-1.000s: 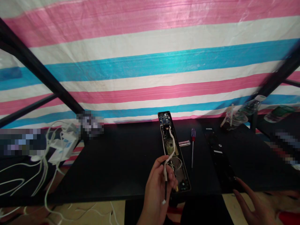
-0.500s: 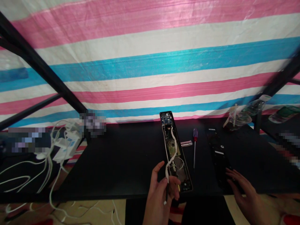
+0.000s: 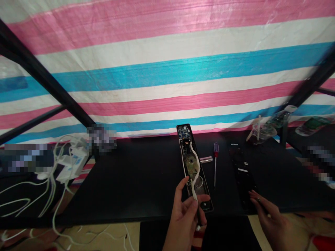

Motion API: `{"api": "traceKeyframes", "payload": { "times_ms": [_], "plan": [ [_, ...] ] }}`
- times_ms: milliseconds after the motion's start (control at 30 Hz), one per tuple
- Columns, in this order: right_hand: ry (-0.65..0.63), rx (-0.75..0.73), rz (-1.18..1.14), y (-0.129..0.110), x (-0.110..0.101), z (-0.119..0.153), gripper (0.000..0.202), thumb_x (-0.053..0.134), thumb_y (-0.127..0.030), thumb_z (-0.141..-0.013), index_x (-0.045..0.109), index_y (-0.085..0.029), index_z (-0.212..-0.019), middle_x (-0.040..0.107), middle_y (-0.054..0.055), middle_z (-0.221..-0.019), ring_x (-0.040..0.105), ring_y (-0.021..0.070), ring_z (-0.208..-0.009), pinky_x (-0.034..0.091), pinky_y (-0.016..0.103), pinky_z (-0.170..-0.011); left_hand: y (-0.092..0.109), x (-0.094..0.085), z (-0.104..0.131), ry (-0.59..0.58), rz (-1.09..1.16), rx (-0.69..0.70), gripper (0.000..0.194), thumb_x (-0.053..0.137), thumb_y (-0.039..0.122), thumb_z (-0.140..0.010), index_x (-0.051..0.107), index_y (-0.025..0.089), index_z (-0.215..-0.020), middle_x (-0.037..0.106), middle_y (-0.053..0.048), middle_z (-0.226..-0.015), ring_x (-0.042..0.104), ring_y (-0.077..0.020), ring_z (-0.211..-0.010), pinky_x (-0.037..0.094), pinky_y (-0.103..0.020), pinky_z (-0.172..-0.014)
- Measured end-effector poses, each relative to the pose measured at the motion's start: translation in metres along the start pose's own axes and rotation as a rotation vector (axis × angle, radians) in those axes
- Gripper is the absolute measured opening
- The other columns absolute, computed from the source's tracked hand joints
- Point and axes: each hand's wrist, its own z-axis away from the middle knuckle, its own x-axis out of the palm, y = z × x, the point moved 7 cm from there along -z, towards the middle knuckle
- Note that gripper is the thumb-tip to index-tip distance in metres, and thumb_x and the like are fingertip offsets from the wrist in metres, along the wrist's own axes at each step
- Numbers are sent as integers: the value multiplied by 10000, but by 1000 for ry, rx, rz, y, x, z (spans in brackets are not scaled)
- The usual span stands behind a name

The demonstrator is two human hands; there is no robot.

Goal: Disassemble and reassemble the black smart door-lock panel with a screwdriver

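Note:
A long black device casing [image 3: 192, 164] lies open on the black table, with a blue circuit board at its far end. My left hand [image 3: 187, 209] pinches a white-wrapped cable [image 3: 195, 167] over the casing's near end; a small white connector hangs below the fingers. My right hand [image 3: 267, 209] rests by the near end of a flat black panel [image 3: 242, 170], its fingers together; whether they grip anything is hidden. Between casing and panel lie a purple-and-red screwdriver [image 3: 216, 153] and a small clear packet [image 3: 206, 159].
A plastic cup [image 3: 264, 134] and clear bottles stand or lie at the back right. White cables and a power strip [image 3: 74, 165] are at the left. Black metal bars slant up on both sides before a striped sheet [image 3: 167, 76].
My left hand has shifted right with the cable, closer over the casing. My right hand has stayed near the panel's end. The view has moved slightly.

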Motion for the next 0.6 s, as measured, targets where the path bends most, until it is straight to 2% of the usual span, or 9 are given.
{"api": "traceKeyframes", "payload": {
  "times_ms": [100, 167, 267, 333, 400, 467, 600],
  "plan": [
    [-9, 5, -61, -4, -2, 4, 379, 633, -551, -877, 751, -207, -981, 779, 102, -1054, 749, 306, -957, 592, 446, -899, 1, -3, -2, -6, -36, 19, 810, 818, 348, -799, 399, 305, -1491, 754, -125, -1060, 633, -110, -586, 465, -251, -608],
    [-20, 18, -96, -11, -5, 6, 343, 639, -533, -877, 749, -213, -935, 741, 111, -1182, 716, 330, -1069, 561, 485, -975, 1, -4, -3, -20, -57, 15, 791, 816, 355, -798, 415, 285, -1477, 756, -122, -1036, 662, -133, -606, 478, -259, -609],
    [-3, 140, -101, -21, -13, 8, 364, 615, -551, -880, 734, -206, -885, 585, 112, -1440, 617, 374, -1247, 500, 530, -1064, 2, -6, -4, -23, -60, 15, 756, 810, 352, -804, 434, 272, -1455, 755, -108, -1005, 680, -151, -625, 499, -274, -618],
    [26, 248, -116, -24, -19, 10, 378, 611, -560, -874, 728, -201, -892, 527, 108, -1498, 561, 395, -1313, 479, 531, -1087, 2, -5, -4, -19, -61, 20, 733, 801, 348, -812, 440, 269, -1445, 754, -104, -1002, 681, -151, -630, 505, -279, -625],
    [21, 320, -164, -22, -20, 12, 378, 635, -567, -850, 734, -207, -905, 573, 114, -1446, 527, 405, -1348, 495, 500, -1074, 2, -4, -4, -19, -65, 20, 723, 799, 349, -814, 442, 267, -1437, 754, -100, -997, 677, -147, -620, 500, -276, -616],
    [-1, 361, -202, -17, -18, 13, 377, 667, -572, -819, 743, -216, -916, 653, 121, -1335, 553, 405, -1322, 536, 464, -1019, -1, -2, -5, -22, -68, 13, 716, 799, 349, -814, 441, 266, -1427, 755, -97, -988, 676, -144, -615, 496, -271, -613],
    [-35, 399, -269, -7, -14, 10, 375, 679, -543, -821, 709, -226, -1019, 760, 93, -1093, 717, 346, -1051, 607, 402, -836, -6, 2, -8, -38, -68, 7, 678, 788, 343, -827, 444, 257, -1405, 753, -91, -961, 677, -146, -617, 492, -268, -610]
  ]
}}
